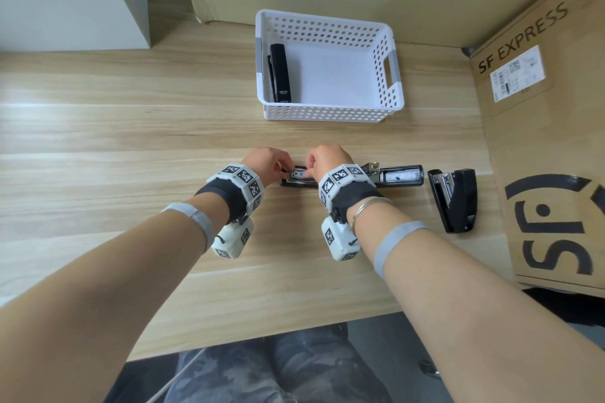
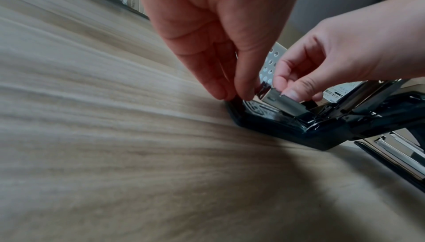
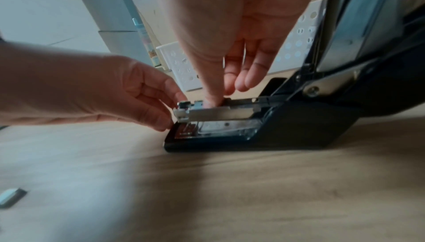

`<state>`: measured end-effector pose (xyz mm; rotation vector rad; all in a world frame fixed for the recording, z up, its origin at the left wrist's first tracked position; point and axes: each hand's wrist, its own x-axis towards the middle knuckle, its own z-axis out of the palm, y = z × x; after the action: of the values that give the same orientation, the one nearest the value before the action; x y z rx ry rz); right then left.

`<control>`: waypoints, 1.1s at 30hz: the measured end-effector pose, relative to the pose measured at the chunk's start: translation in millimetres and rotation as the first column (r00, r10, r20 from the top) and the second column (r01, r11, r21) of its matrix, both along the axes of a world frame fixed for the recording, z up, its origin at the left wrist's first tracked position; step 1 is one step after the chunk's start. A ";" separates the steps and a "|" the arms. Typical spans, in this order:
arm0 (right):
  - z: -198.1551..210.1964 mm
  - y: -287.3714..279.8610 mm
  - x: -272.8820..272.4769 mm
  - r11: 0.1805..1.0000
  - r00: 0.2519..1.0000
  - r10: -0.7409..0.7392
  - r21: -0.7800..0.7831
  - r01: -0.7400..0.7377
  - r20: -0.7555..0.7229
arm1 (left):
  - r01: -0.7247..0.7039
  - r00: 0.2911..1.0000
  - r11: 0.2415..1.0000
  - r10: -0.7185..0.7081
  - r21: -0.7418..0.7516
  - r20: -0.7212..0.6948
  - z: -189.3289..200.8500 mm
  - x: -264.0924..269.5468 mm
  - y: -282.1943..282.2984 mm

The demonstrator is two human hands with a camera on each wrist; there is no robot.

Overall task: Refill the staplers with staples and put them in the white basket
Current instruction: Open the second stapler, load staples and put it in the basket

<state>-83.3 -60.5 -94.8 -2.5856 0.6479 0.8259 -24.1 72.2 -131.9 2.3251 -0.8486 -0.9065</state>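
A black stapler [image 1: 399, 175] lies flipped open on the wooden table, its lid folded out to the right and its metal magazine [image 1: 298, 173] bare. My left hand [image 1: 284, 168] pinches the front end of that stapler [image 2: 287, 124]; its fingertips [image 2: 220, 91] are at the tip. My right hand [image 1: 311, 164] pinches the magazine rail [image 3: 218, 114], with the thumb [image 3: 212, 98] pressed down into the channel. Whether staples lie under the thumb is hidden. The white basket [image 1: 327, 109] stands behind and holds one closed black stapler [image 1: 280, 73].
A third black stapler [image 1: 455, 199] lies half open to the right. A large cardboard box [image 1: 540, 141] marked SF EXPRESS walls off the right side. A small silvery strip [image 3: 9, 196], perhaps staples, lies on the table near my right wrist. The table's front edge is close to my body.
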 end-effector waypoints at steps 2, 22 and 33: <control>3.8 -3.8 0.2 0.999 1.000 0.011 -0.034 -0.012 -0.022 | 0.003 1.000 1.000 -0.003 0.004 0.001 0.0 0.4 0.3; 15.0 32.5 -1.6 0.999 0.990 0.018 -0.037 -0.013 0.138 | 0.019 0.999 0.992 -0.023 0.129 0.029 10.3 19.5 89.7; 10.6 45.2 -8.1 0.999 0.988 0.036 -0.021 -0.033 0.151 | 0.082 0.995 0.943 -0.097 0.323 0.030 0.2 11.3 125.4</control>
<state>-91.4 -15.3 -84.1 -2.6516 0.5697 0.6284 -12.9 197.7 -131.8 2.6114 -0.8868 -1.1061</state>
